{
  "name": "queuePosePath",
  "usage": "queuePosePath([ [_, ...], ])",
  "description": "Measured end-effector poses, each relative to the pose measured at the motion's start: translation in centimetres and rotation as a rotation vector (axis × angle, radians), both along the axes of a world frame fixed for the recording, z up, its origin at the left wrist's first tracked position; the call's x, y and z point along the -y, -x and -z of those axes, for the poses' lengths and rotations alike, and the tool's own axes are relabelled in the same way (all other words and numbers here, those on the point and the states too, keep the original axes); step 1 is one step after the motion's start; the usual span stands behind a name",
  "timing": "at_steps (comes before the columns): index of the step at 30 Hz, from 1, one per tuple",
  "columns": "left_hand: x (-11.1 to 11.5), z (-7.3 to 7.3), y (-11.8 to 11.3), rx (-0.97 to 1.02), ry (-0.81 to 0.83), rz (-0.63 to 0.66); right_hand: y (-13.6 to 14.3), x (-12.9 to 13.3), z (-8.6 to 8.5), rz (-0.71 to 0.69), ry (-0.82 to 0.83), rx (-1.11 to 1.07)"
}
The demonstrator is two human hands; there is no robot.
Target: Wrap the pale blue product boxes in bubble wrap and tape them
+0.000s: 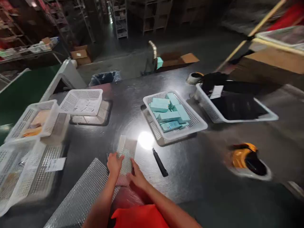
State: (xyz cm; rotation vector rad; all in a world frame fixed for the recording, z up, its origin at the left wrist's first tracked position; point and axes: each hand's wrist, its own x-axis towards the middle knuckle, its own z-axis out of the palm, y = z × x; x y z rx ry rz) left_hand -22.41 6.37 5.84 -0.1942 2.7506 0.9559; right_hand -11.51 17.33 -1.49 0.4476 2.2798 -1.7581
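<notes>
A piece of bubble wrap (127, 147) lies in front of me on the metal table, with a pale green tint showing through its middle; what is inside cannot be made out. My left hand (114, 164) grips its left edge, thumb on top. On the opposite edge, my right hand (137, 177) pinches it with thumb and fingers. A larger sheet of bubble wrap (80, 193) spreads under and beside my left forearm. Right of my hands rests a black utility knife (160, 163). Beyond it, a white basket (198, 125) holds several mint-green boxes (169, 110).
White baskets (82, 91) with papers and packets stand at the left, near a green conveyor (21, 88). At the right are a basket of black items (239, 106) and a tape dispenser (247, 160). Another tape roll (194, 77) sits at the back edge.
</notes>
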Motion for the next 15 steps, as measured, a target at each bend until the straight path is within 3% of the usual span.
queuePosePath([
  [3,-2.5,-0.8,-2.6,-0.077,0.081,0.309,-4.2,-5.3,1.2,0.303,-0.016,-0.089],
  [5,-3.6,-0.5,-5.0,-0.153,0.156,0.495,-7.2,-11.3,0.6,0.554,-0.197,-0.104],
  [6,-3.8,-0.1,-6.0,-0.255,0.271,0.595,-8.8,-14.7,0.0,0.67,-0.327,-0.085],
  [8,-3.8,1.0,-7.4,-0.479,0.446,0.652,-11.9,-21.7,-1.8,0.85,-0.64,0.048],
  [10,-3.5,2.1,-8.1,-0.656,0.5,0.73,-14.6,-28.1,-3.6,0.959,-0.913,0.255],
  [12,-3.4,2.8,-8.4,-0.75,0.573,0.743,-16.1,-33.4,-4.8,1.027,-1.03,0.385],
  [15,-3.4,2.7,-9.2,-0.8,0.645,0.752,-16.6,-39.1,-5.3,1.038,-1.045,0.421],
])
